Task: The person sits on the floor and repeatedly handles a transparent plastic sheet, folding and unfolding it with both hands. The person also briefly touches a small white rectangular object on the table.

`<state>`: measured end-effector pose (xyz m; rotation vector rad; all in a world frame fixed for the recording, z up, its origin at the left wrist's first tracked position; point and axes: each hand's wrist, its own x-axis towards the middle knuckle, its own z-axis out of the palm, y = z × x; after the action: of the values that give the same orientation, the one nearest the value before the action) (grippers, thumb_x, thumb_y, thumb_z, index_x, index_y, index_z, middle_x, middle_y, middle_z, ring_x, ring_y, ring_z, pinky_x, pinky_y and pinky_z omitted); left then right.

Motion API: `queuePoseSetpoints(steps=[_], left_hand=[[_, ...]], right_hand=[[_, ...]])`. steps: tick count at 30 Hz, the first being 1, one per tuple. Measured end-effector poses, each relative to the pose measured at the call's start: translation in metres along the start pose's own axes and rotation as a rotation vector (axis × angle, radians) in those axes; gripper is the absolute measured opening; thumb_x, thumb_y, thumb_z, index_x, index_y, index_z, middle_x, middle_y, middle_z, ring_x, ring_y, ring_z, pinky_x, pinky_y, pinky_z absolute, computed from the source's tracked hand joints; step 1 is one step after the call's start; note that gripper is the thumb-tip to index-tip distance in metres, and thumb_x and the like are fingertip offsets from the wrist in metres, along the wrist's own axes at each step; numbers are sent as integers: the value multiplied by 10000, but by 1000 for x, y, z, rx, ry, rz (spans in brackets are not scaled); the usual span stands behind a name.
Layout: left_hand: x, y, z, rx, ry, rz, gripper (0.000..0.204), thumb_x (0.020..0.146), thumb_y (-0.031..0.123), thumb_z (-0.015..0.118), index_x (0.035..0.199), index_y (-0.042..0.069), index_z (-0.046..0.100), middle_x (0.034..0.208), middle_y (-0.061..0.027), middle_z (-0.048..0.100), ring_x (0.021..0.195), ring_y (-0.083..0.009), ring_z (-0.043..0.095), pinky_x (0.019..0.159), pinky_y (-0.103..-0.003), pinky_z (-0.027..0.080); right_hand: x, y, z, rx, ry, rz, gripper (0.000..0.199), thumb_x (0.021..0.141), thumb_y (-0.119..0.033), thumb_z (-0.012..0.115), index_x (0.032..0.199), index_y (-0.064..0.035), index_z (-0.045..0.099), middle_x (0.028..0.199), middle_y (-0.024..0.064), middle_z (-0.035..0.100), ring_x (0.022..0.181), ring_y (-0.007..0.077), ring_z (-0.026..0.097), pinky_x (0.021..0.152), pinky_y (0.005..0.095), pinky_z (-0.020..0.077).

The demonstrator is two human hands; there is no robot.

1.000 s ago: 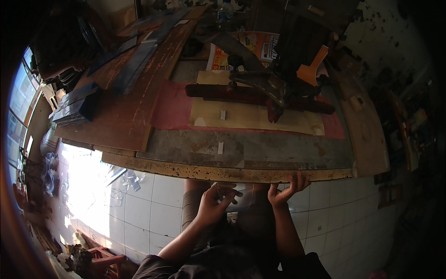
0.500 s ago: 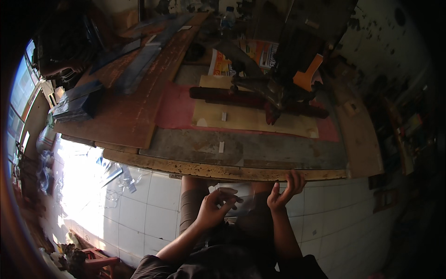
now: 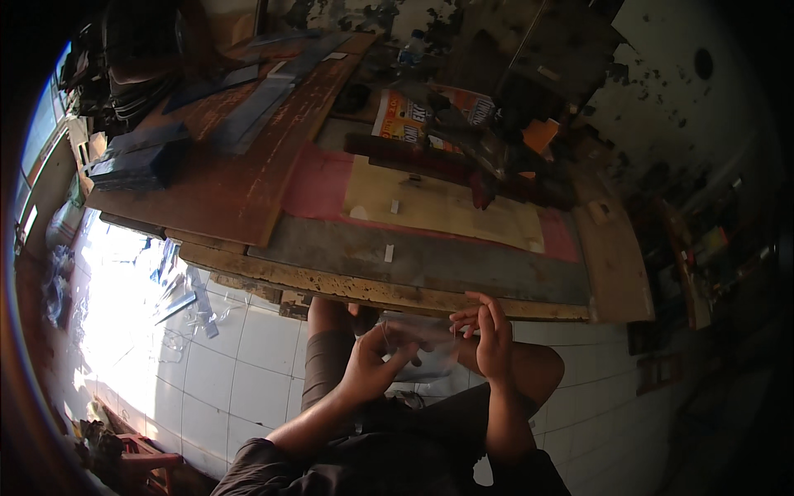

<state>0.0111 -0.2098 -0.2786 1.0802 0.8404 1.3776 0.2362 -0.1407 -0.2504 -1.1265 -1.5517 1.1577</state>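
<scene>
Below the front edge of the workbench, above my lap, my left hand (image 3: 376, 357) is closed on a clear plastic piece (image 3: 432, 337), thin and see-through, perhaps a sheet or bag; its outline is blurred. On the other side of that plastic, my right hand (image 3: 490, 337) is raised with its fingers apart, close to the wooden bench edge (image 3: 397, 291). Whether its fingertips touch the plastic cannot be told. Above both hands, a yellow sheet (image 3: 447, 217) lies over a pink sheet (image 3: 314, 186) on the grey bench top. A dark machine with a long bar (image 3: 413, 157) stands across them.
A person's arm (image 3: 149, 62) shows at the far left. Near it lie a stack of dark blue packs (image 3: 141, 157) and long bluish strips (image 3: 256, 103) on a brown board (image 3: 240, 182). Plastic scraps (image 3: 194, 306) litter the tiled floor; a red stool (image 3: 149, 455) stands lower left.
My right hand has left the bench edge and moved down and left toward the plastic. My left hand stays near the plastic; my right knee has swung outward. The view has shifted slightly.
</scene>
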Motion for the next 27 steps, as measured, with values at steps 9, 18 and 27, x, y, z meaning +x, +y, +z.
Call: queuePoseSetpoints(steps=[9, 18, 27], left_hand=[[-1, 10, 3, -35, 41, -61, 134, 1038, 26, 675, 1149, -42, 649, 1097, -130, 772, 928, -174, 730, 820, -308, 591], [-15, -72, -9, 155, -101, -156, 249, 1047, 95, 689, 1265, -18, 649, 1099, -110, 808, 930, -154, 758, 836, -308, 591], [39, -191, -38, 117, -383, -290, 244, 1055, 121, 696, 1237, -41, 682, 1115, -135, 785, 979, -198, 754, 904, -353, 602]], right_hand=[[92, -14, 5, 106, -181, 143, 539, 1125, -390, 546, 1531, -38, 495, 1348, 136, 666, 969, 162, 727, 783, 267, 565], [132, -1, 9, 101, -87, -60, 498, 1008, -76, 739, 1479, -4, 596, 1076, 57, 766, 920, 87, 705, 820, 231, 551], [83, 17, -73, 104, -79, -184, 689, 951, 50, 751, 1578, -36, 480, 1485, 95, 621, 976, 70, 691, 866, 231, 565]])
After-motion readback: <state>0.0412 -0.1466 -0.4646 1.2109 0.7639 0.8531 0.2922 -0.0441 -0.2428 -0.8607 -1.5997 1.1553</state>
